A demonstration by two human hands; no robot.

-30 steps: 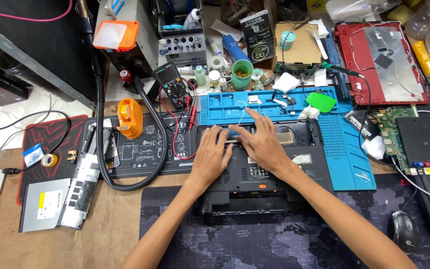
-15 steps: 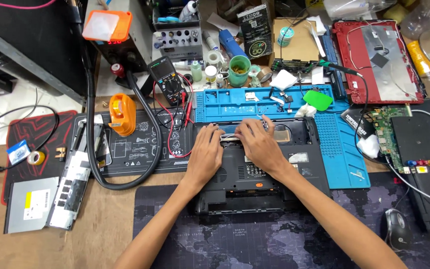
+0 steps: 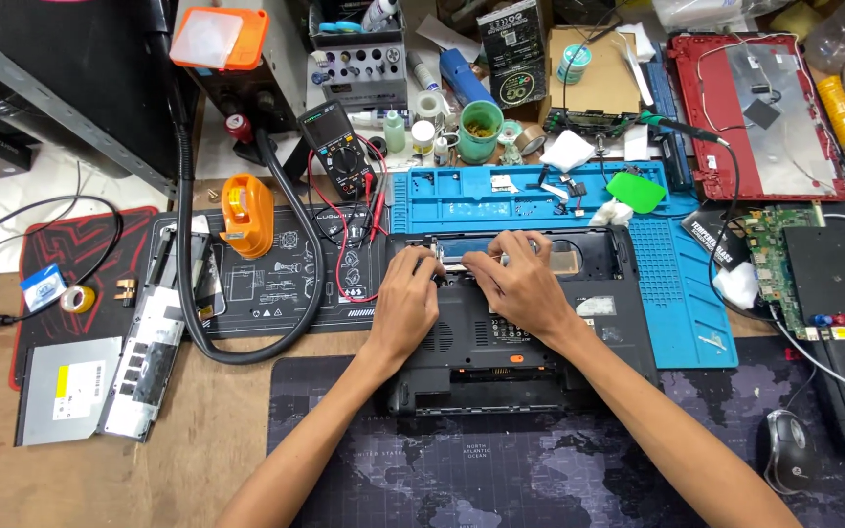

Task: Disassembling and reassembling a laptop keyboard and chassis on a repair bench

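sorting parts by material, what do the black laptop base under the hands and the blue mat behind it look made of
Laptop base: looks like matte black moulded plastic, judging by the vent slots and dull sheen. Blue mat: likely soft silicone or rubber, with an even matte colour and moulded tray pockets and ribbing. Left hand and right hand both rest on the base's far edge.

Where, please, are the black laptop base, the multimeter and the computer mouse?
Black laptop base (image 3: pixel 501 367): head view, bare lower casing.
Multimeter (image 3: pixel 336 149): head view, dial.
Computer mouse (image 3: pixel 787 450): head view, its back.
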